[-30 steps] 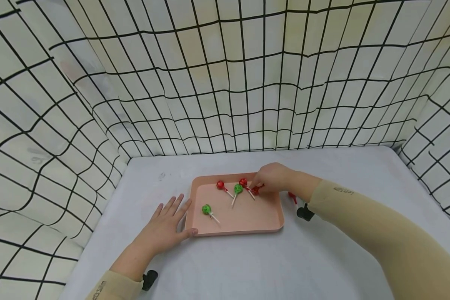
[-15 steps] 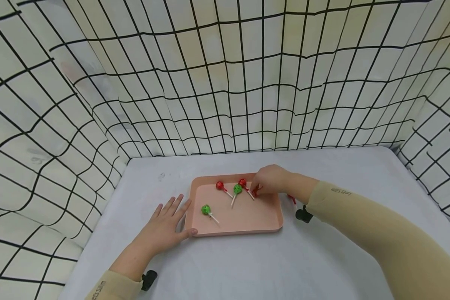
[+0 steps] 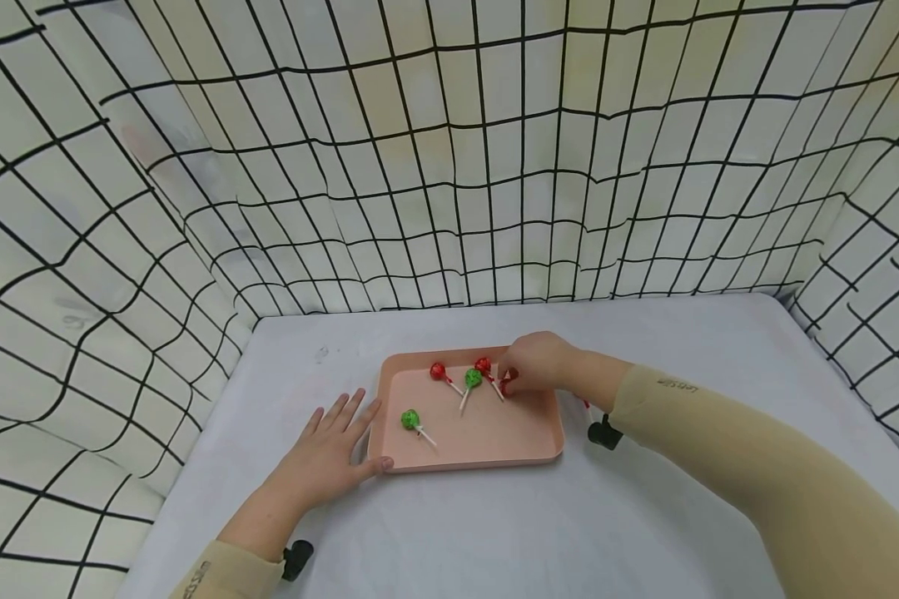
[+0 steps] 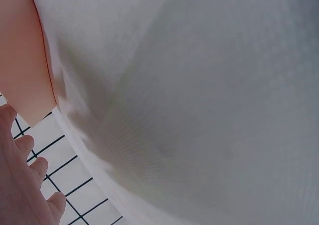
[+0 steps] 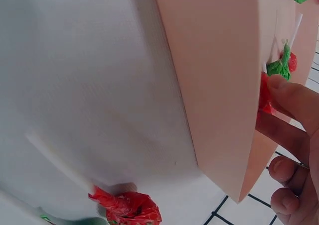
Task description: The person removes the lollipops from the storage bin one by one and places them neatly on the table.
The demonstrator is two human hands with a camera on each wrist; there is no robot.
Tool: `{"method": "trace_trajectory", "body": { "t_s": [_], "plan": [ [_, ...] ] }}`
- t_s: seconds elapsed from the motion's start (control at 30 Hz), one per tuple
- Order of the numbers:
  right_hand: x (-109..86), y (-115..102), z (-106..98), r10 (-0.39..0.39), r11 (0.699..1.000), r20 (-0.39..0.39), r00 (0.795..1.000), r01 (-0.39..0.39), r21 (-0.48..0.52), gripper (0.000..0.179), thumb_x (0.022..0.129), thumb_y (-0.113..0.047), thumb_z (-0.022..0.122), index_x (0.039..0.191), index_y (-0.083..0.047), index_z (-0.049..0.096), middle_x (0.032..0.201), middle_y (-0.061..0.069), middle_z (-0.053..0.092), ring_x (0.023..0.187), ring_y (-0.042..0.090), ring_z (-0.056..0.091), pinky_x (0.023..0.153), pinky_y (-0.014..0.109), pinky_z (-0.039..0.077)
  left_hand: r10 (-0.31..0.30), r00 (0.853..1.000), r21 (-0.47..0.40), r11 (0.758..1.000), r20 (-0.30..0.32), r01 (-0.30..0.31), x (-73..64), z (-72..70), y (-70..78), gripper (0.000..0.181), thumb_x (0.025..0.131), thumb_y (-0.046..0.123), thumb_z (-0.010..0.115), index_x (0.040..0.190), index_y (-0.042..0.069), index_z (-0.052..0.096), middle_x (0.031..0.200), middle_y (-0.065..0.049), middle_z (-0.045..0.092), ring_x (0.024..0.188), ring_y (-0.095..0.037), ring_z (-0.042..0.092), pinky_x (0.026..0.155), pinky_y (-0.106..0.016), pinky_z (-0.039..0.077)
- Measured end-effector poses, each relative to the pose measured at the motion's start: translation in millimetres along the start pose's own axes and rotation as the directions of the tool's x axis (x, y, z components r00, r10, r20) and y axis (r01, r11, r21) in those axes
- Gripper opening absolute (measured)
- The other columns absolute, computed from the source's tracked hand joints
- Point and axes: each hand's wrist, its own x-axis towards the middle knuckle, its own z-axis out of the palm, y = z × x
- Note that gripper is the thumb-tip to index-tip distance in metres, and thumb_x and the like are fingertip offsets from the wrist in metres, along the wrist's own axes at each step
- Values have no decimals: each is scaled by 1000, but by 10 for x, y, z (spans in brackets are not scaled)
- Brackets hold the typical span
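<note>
Probably crowding is the main risk: at the tray's (image 3: pixel 479 443) right end, the right hand (image 3: pixel 543 360) works just beside a second red pop (image 3: pixel 483 364) and a green pop (image 3: pixel 473 378), so a careless turn might knock them. A loose pinch could also drop the red pop (image 5: pixel 264 91). It lies within the tray's right wall, between thumb and index finger, which pinch it; whether it is lifted, I cannot tell. The left hand's (image 3: pixel 331 459) fingers spread along the tray's left side.
</note>
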Motion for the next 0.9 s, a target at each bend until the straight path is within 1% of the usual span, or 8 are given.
{"method": "trace_trajectory", "body": {
  "t_s": [0.13,0.2,0.3,0.57,0.77,0.9],
  "plan": [
    [-2,35,-32,3,999,6,1000,-3,36,17,91,-33,73,107,-27,77,95,-14,69,91,9,60,85,31,51,4,1000,2,1000,4,-4,-2,-15,0,92,86,69,59,157,17,31,164,-13,20,149,-38,17,117,-63,13],
    [4,53,-51,-6,999,8,1000,6,52,19,93,-31,71,110,-26,77,100,-14,70,95,10,61,90,33,51,10,1000,-5,1000,0,-10,-2,-13,-6,92,86,69,59,157,16,32,163,-14,21,149,-39,17,117,-64,13],
    [20,67,-72,-24,998,23,999,23,62,20,94,-29,69,112,-26,78,102,-13,71,97,11,61,93,35,51,14,1000,-13,1000,-7,-14,1,-4,-12,93,85,70,59,156,15,33,163,-14,22,149,-39,18,117,-64,14],
    [54,31,-80,-8,997,94,996,1,75,17,93,-23,71,107,-28,79,99,-13,70,97,11,59,91,34,51,-1,1000,-1,1000,8,1,15,33,-34,95,85,73,56,158,18,29,164,-11,18,150,-36,15,119,-60,11],
    [67,28,-53,-40,999,79,996,38,29,21,93,-17,70,108,-28,79,100,-12,71,93,12,58,88,30,52,10,1000,7,1000,4,-10,9,28,-37,93,86,73,55,158,19,28,165,-10,18,150,-35,15,119,-60,12],
    [87,31,-36,-58,998,72,996,57,19,21,93,-16,69,109,-27,79,100,-11,71,92,12,58,87,29,52,9,1000,8,1000,9,-9,6,25,-36,94,86,73,54,158,19,27,165,-11,18,150,-35,15,119,-60,12]
  ]
}}
